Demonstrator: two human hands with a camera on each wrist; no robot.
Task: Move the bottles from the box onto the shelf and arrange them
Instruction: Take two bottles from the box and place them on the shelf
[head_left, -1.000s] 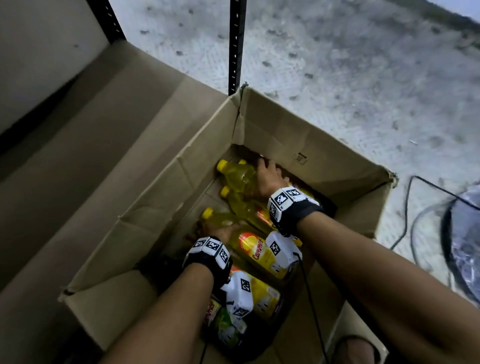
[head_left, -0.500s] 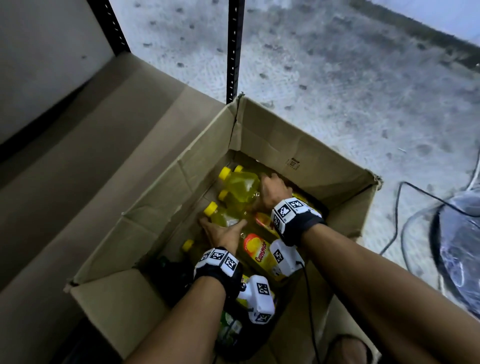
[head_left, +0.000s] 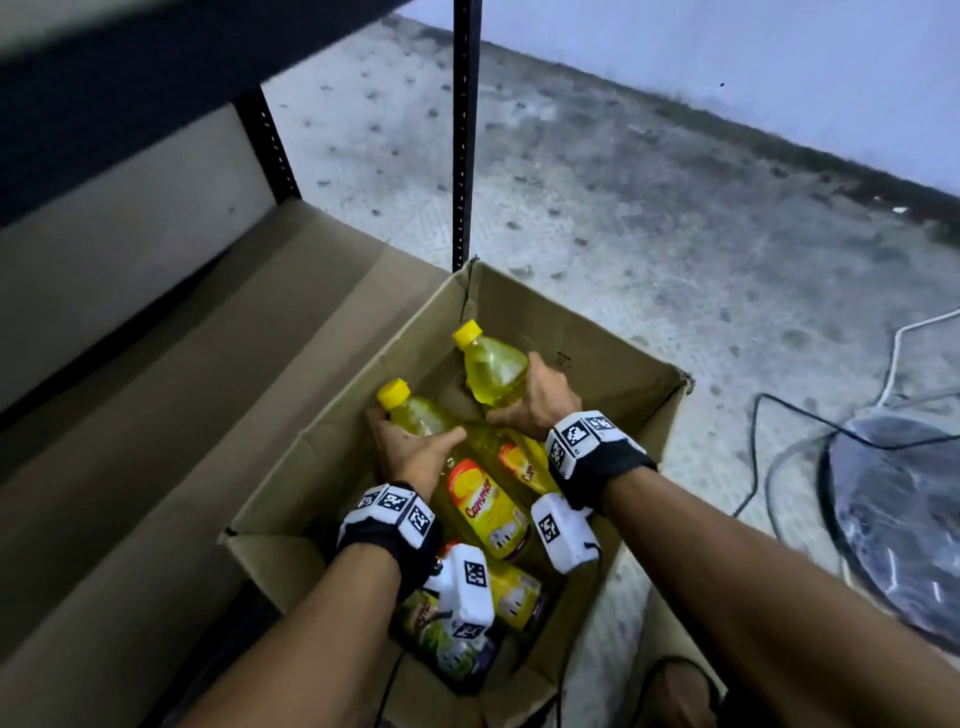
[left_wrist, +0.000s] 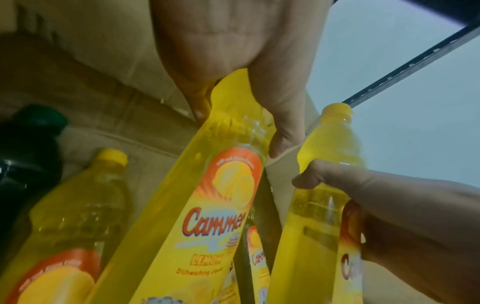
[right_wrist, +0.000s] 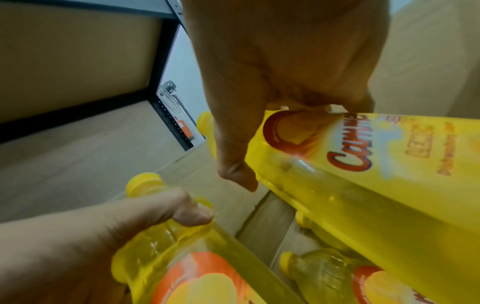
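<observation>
An open cardboard box on the floor holds several yellow dishwashing-liquid bottles. My left hand grips one yellow bottle near its neck, cap pointing up and left; the same bottle fills the left wrist view. My right hand grips a second yellow bottle around its shoulder, raised above the others; in the right wrist view this bottle lies under my fingers. More yellow bottles and a dark green-capped bottle lie lower in the box. The shelf board is to the left.
Black slotted shelf uprights stand just behind the box's far left corner. An upper shelf edge overhangs at top left. Cables and a dark round object lie on the concrete floor to the right.
Both hands closed around bottles and lifted them; the two yellow bottles now stand higher in the box. The camera view tilted up, showing more floor and wall.
</observation>
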